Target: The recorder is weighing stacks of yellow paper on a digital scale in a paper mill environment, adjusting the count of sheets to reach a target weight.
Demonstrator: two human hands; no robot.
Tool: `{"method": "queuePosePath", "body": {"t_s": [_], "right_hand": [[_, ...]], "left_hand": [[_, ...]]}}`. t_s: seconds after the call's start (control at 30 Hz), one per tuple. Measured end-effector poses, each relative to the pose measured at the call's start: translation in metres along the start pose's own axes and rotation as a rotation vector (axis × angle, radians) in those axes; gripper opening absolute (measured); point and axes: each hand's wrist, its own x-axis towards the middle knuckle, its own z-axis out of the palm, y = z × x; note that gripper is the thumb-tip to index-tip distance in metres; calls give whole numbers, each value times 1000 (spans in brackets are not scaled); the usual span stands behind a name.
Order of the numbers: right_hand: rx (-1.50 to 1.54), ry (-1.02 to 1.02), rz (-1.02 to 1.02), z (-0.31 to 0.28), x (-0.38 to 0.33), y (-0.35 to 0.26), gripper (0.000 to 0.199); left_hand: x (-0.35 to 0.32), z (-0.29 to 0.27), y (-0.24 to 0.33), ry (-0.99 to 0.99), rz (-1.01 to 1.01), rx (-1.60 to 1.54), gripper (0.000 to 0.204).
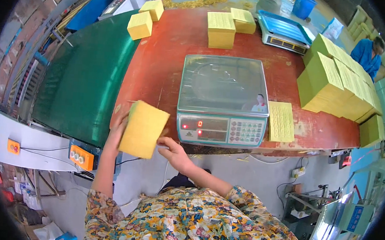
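A thick block of yellow paper sheets (144, 130) is held up, tilted, in front of my body at the near edge of the red table. My left hand (117, 130) grips its left side, its fingers partly hidden by the block. At the lower right edge of the block, my right hand (174, 154) has its fingers curled and touching the paper. Just right of the block stands a digital scale (224, 86) with a bare metal pan and red lit digits. A thin stack of embossed yellow sheets (281, 122) lies against the scale's right side.
A green conveyor belt (86, 77) runs along the left, with an orange button box (81, 157) at its near end. Yellow paper blocks (221, 30) stand at the back of the red table (162, 42); a large row (322, 80) fills the right. Beyond sits a co-worker (367, 54) in blue.
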Motion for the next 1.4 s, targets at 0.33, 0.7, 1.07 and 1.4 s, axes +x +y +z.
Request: {"method": "queuePosePath", "body": {"t_s": [0.33,0.7,1.07,1.4], "right_hand": [[-921,445,-885,-34,-28,-162,40],[-1252,629,-680,-122,24,-234,23],[-1630,614,-547,-77,50,-227,24],[-1524,744,-426,-11,96,-243,22]], "left_hand": [[11,108,119,-309,22,-1409,45],[111,166,167,-556,-432,-1495,51],[102,92,160,-104,1089,50,45],[362,-4,63,248,740,8,29]]}}
